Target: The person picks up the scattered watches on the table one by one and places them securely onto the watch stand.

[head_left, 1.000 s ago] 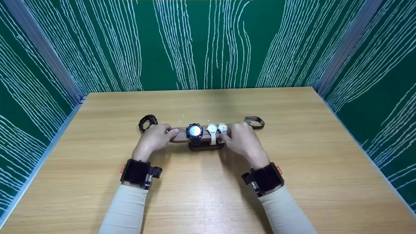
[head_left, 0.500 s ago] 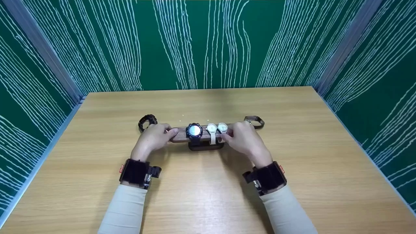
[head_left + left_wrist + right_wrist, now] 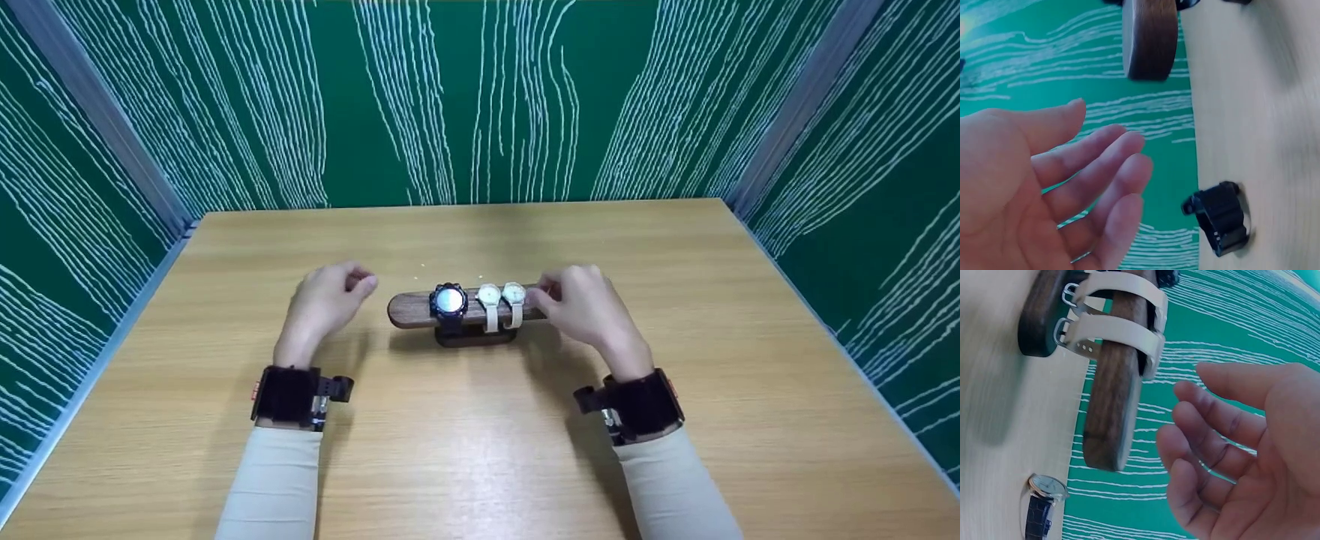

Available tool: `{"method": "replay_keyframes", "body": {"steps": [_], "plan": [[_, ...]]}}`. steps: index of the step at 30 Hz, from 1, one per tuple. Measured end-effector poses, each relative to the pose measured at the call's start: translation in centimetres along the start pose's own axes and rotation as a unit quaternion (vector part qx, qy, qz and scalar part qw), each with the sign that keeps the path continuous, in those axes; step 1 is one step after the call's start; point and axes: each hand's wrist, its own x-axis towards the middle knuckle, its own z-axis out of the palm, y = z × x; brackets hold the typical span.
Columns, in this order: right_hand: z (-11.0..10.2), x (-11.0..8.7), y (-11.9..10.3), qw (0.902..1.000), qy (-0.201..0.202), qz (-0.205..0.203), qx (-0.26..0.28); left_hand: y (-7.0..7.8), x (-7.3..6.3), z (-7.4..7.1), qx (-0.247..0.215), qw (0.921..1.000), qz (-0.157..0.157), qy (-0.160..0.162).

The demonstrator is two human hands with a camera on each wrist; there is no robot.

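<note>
A dark wooden watch stand (image 3: 412, 310) carries a black watch (image 3: 450, 301) and two white-strapped watches, the left one (image 3: 489, 297) beside the right one (image 3: 514, 295). To the left of the stand, my left hand (image 3: 324, 300) is apart from it, fingers loosely bent with nothing in them. In the left wrist view, the stand's rounded end (image 3: 1152, 45) lies beyond the fingertips. My right hand (image 3: 589, 311) is by the stand's right end; the right wrist view has its relaxed fingers (image 3: 1185, 433) apart from the bar (image 3: 1112, 405), holding nothing.
On the table (image 3: 465, 420), a black watch (image 3: 1221, 218) stands on its strap near my left hand. A dark-strapped watch (image 3: 1047, 486) lies near my right hand. Both are hidden behind the hands in the head view. Green walls (image 3: 510, 105) enclose the table.
Both hands have let go of the stand area and drawn outward, the left hand farther leftward and the right hand rightward. The stand and its watches stay in place.
</note>
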Motion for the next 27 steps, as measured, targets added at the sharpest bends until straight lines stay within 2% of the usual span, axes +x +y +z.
{"method": "replay_keyframes", "body": {"steps": [4,7,10,14,20,23,27], "plan": [[-0.5,0.0,0.0,0.9998,0.020,-0.001,0.009,-0.9,0.3,-0.2,-0.008,0.9996,-0.012,0.026],[-0.6,0.1,0.0,0.9988,0.047,-0.011,0.008,-1.8,0.4,-0.1,-0.002,0.9995,-0.025,0.021],[-0.6,0.2,0.0,0.9973,0.070,-0.023,0.009,-2.9,0.6,0.1,0.003,0.9995,-0.032,-0.001],[-0.5,0.3,0.1,0.9956,0.086,-0.036,0.012,-4.0,0.8,0.4,0.007,0.9980,-0.043,-0.045],[-0.3,0.4,0.4,0.9951,0.085,-0.048,0.015,-4.4,0.7,0.9,0.001,0.9925,-0.070,-0.101],[-0.2,0.5,0.4,0.9953,0.083,-0.047,0.016,-4.3,0.7,0.9,-0.002,0.9904,-0.075,-0.116],[-0.2,0.4,0.3,0.9955,0.080,-0.047,0.021,-4.4,0.7,1.0,0.018,0.9901,-0.073,-0.118]]}}
